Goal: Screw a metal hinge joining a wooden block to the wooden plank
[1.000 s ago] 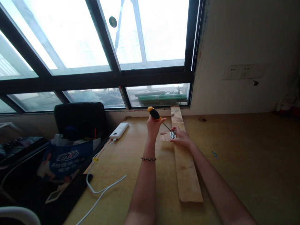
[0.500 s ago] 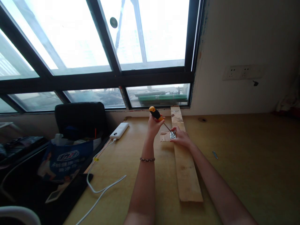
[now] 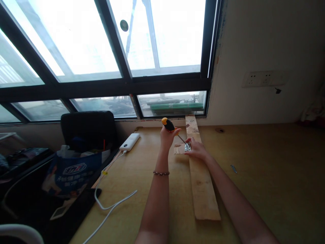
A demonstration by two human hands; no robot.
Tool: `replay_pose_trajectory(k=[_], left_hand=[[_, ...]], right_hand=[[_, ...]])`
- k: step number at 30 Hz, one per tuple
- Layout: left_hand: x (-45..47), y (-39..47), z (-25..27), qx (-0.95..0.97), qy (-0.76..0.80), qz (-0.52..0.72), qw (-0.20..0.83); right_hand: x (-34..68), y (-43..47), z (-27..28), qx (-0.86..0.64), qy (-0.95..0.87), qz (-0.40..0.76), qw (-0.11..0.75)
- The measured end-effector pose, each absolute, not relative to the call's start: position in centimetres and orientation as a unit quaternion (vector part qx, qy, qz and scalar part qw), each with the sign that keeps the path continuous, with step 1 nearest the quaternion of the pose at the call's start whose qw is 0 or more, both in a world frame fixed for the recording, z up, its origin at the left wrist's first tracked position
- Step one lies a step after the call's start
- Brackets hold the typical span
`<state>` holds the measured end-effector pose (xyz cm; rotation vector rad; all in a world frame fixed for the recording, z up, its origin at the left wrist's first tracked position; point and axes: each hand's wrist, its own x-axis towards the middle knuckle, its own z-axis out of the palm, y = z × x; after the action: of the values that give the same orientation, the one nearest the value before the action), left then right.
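Note:
My left hand [image 3: 167, 138] is wrapped round the yellow-and-black handle of a screwdriver [image 3: 168, 124]. The shaft slants down to the right, and its tip meets a small silver metal hinge [image 3: 187, 147]. Fingers of my right hand [image 3: 198, 149] pinch the hinge from its right side. Beneath it lie a short piece of wood [image 3: 178, 149] and a long wooden plank [image 3: 204, 191], which runs away from me toward the window. Whether a screw sits under the tip is too small to tell.
Two small metal pieces [image 3: 233, 168], perhaps screws, lie on the table [image 3: 266, 189] to the right. At the left are a white power bank [image 3: 129, 142] with a white cable [image 3: 111, 205], a black chair [image 3: 87, 130] and a blue bag [image 3: 73, 173]. A window borders the far edge.
My left hand and the screwdriver handle have turned and dipped slightly, while the tip stays at the hinge. My right hand keeps its place; the whole view has shifted a little.

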<state>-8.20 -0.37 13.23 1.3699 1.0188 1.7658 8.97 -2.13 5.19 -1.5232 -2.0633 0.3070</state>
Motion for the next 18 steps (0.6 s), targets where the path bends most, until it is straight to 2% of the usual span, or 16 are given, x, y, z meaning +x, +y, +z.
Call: replay_pose_trajectory(k=[6,13,18], left_hand=[[-7.77,0.07,12.56,0.576,0.42,0.629,0.311],[-7.39,-0.14,12.94,0.583,0.404,0.62,0.336],[-7.48,-0.51,13.39,0.567,0.344,0.609,0.435]], right_hand=[[8.85,-2.01,5.04,-0.564,-0.766,0.124,0.283],[8.9,-1.76,4.81,-0.564,-0.762,0.13,0.292],[8.95,-1.6,4.54,-0.563,-0.762,0.128,0.295]])
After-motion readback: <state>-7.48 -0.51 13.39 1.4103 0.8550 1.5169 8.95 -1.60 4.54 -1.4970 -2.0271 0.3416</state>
